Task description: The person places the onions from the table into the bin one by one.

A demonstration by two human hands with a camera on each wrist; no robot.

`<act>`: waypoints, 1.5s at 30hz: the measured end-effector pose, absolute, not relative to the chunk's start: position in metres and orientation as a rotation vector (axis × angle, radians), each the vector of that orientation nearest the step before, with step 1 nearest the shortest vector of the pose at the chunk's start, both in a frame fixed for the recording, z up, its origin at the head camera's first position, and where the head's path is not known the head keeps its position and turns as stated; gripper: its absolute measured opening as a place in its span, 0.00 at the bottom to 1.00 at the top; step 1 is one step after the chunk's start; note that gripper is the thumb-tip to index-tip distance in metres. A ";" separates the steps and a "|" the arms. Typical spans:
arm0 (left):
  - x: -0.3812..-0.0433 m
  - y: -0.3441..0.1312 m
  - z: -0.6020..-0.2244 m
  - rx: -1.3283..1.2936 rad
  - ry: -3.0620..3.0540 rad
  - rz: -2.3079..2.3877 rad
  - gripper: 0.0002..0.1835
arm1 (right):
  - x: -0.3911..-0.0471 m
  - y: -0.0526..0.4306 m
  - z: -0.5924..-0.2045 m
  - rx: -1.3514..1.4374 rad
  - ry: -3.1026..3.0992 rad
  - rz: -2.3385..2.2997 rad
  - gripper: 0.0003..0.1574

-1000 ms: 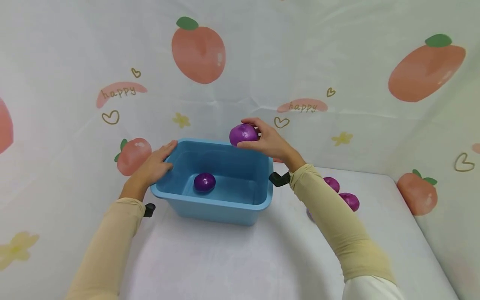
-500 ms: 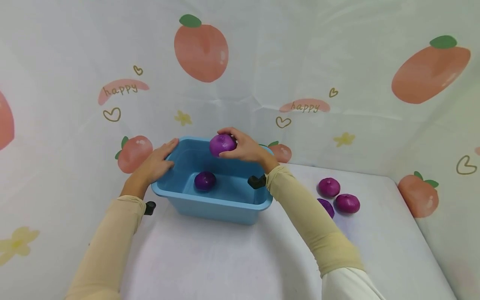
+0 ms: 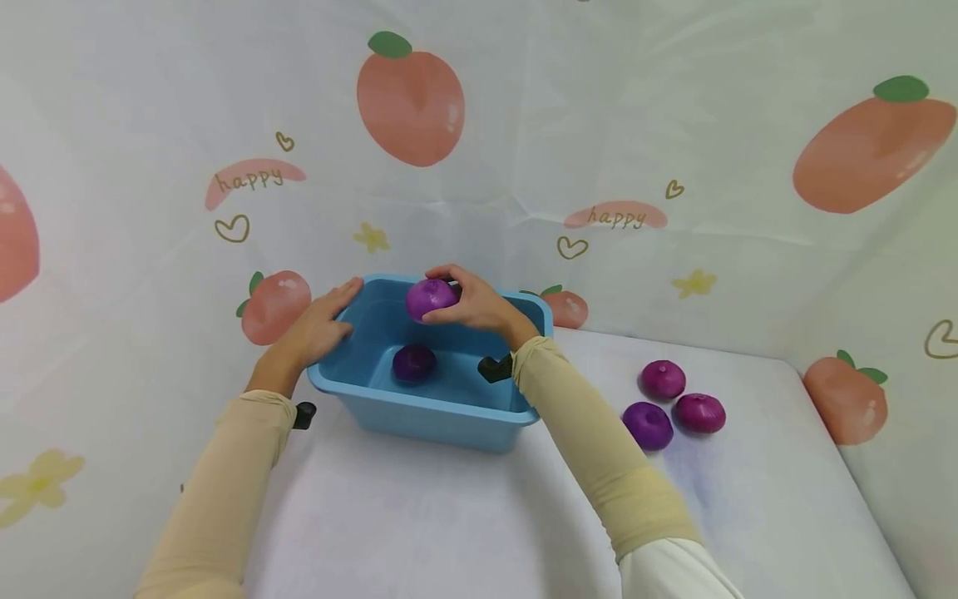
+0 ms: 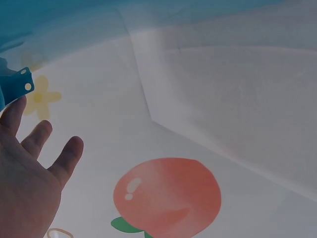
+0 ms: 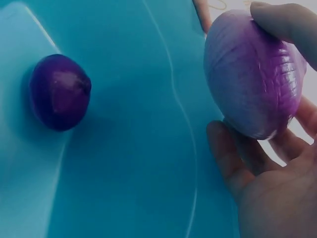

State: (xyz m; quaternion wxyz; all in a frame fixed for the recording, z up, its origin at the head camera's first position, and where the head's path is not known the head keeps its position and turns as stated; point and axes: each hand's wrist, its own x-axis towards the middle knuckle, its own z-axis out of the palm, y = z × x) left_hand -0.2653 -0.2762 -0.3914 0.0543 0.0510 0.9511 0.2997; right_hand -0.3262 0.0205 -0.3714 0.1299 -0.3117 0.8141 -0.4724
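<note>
My right hand (image 3: 482,305) holds a purple onion (image 3: 430,299) between thumb and fingers, up inside the back part of a light blue plastic basin (image 3: 434,424). The right wrist view shows the held onion (image 5: 255,74) close up, pinched at its side. Another purple onion (image 3: 414,363) lies on the basin floor, below and left of the held one. My left hand (image 3: 313,331) rests at the basin's left rim, thumb over the inner side. In the left wrist view the left hand (image 4: 34,173) has its fingers spread and fairly straight beside the blue basin wall.
Three purple onions lie close together on the white table right of the basin: a rear onion (image 3: 663,380), a right one (image 3: 699,413) and a front one (image 3: 648,426). A white fruit-print sheet (image 3: 494,150) hangs behind the table.
My right hand has carried the onion left and down, from over the basin's back rim to inside it. The left hand has stayed at the rim. The right-hand onions have come into fuller view.
</note>
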 end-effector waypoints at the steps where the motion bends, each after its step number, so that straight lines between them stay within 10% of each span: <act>1: -0.266 -0.276 -0.391 0.157 2.888 0.914 0.43 | -0.326 0.021 -0.372 -0.901 2.363 -1.367 0.48; 45: -0.263 -0.275 -0.391 0.165 2.871 0.938 0.43 | -0.323 0.022 -0.403 -0.685 2.327 -0.875 0.47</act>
